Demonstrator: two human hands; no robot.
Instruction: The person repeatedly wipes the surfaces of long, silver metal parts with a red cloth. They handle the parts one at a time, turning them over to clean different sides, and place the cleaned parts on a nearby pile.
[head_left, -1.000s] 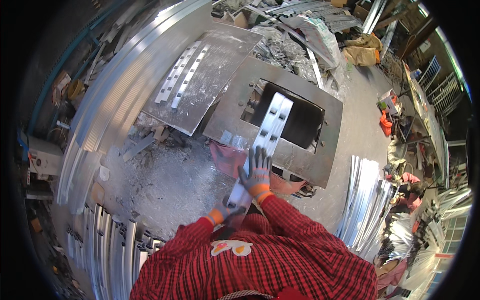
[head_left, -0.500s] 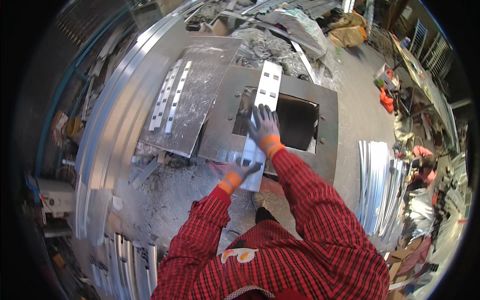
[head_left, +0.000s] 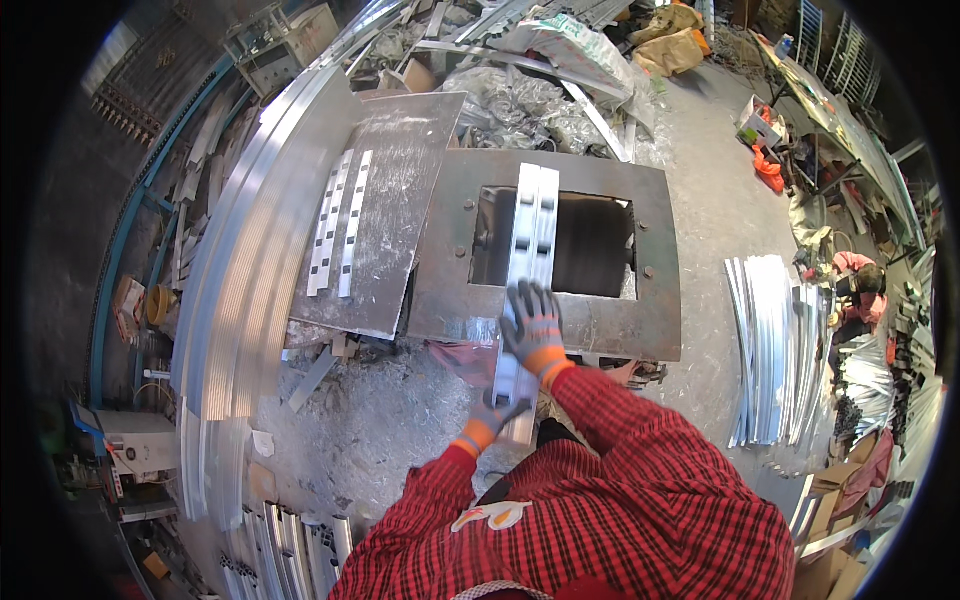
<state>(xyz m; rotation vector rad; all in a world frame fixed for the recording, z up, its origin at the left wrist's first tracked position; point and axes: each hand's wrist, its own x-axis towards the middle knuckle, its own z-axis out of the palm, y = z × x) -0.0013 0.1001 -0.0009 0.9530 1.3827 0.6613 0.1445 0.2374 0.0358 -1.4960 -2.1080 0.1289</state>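
Observation:
Two silvery metal profiles (head_left: 533, 235) with square cut-outs lie side by side, stretching from in front of my body across a plate with a large rectangular opening. My left hand (head_left: 488, 418), in a grey and orange glove, is closed on their near end, thumb over the top. Farther along, my right hand (head_left: 534, 325), gloved alike, lies on top of the profiles with its fingers stretched out away from me. The dark metal plate (head_left: 445, 250) supports the profiles' far part, which spans the opening. The undersides of the profiles are hidden.
Left of the plate, more punched strips (head_left: 350, 225) lie on a scuffed board (head_left: 400, 150). Long ribbed profiles (head_left: 250, 280) are stacked at the left. A bundle of metal strips (head_left: 765, 350) lies on the right floor, near another person (head_left: 858, 290). Plastic wrap (head_left: 500, 100) heaps behind.
The profiles have slid toward me over the plate and now show as two narrower strips. My right hand has come nearer my body. The whole view has shifted slightly.

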